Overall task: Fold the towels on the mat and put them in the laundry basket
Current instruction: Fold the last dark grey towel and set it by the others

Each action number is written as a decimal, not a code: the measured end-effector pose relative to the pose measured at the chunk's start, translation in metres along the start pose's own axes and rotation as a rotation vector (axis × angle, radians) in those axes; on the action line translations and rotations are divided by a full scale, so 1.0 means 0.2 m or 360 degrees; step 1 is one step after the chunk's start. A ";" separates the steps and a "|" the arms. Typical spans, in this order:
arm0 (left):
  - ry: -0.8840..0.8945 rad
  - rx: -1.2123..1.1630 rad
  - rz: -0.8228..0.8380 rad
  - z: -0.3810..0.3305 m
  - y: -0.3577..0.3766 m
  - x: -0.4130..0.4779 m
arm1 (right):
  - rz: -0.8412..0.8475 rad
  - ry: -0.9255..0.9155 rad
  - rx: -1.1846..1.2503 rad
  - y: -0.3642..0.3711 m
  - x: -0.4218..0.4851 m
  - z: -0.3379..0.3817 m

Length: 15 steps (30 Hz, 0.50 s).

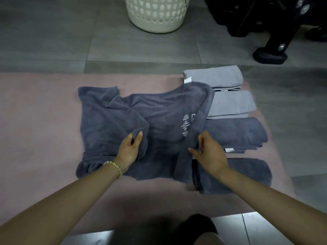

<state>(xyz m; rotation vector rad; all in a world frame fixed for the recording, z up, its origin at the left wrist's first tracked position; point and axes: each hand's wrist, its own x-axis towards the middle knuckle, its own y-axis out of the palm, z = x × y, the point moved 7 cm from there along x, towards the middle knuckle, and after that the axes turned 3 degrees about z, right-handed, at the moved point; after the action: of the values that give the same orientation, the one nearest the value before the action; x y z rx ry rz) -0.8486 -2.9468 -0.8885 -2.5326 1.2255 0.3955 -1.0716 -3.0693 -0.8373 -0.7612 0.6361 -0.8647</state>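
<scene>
— Nearest first?
— A knee [200,227] at the near edge of the pink mat [39,121]. There is a beaded bracelet [115,167] on the left wrist.
— The hands?
— The left hand [128,150] pinches a turned-over corner of the dark grey towel [164,121] between thumb and fingers. The right hand [210,154] grips the towel's folded right hem, thumb and fingers closed on it.
— Where is that towel?
— Rumpled, mid-mat. The hem fold partly hides its white embroidery.
— What crowds it?
— A row of folded towels along its right side, which its edge overlaps. The near dark folded towel [237,175] is crossed by the right forearm. Then comes the second dark folded towel [237,133], the near light grey folded towel [231,103] and the far light grey folded towel [214,76].
— Beyond?
— Tiled floor [53,41]. A white laundry basket [155,15] stands off the mat, well apart. A black wheeled frame [276,32] is at far right.
</scene>
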 end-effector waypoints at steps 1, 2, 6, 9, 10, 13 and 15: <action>-0.0006 0.0008 -0.0014 0.01 -0.01 0.00 | -0.0012 -0.0224 -0.0116 -0.01 0.00 0.06; -0.0025 0.0003 -0.0023 0.02 -0.03 0.00 | 0.0060 -0.0435 -0.0195 0.00 0.01 0.10; -0.0128 -0.0011 -0.0022 0.09 -0.06 -0.03 | 0.0934 -0.0845 -0.0812 0.23 0.04 0.08; -0.0157 -0.0017 -0.0007 0.13 -0.07 -0.05 | 0.1247 -0.1010 -0.1402 0.31 0.04 0.02; -0.0171 -0.0030 -0.0003 0.14 -0.08 -0.05 | 0.1255 -0.1056 -0.1485 0.32 0.04 0.02; -0.0204 -0.0086 0.0007 0.17 -0.10 -0.05 | 0.1120 -0.1146 -0.1347 0.33 0.06 0.04; -0.0212 -0.0163 0.0003 0.17 -0.10 -0.04 | 0.1008 -0.1124 -0.1216 0.32 0.08 0.05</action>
<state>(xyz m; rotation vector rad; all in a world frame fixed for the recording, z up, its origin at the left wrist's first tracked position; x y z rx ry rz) -0.8418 -2.9158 -0.9129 -2.5431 1.1862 0.6318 -1.0291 -3.0525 -0.8866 -1.3592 0.5035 0.2832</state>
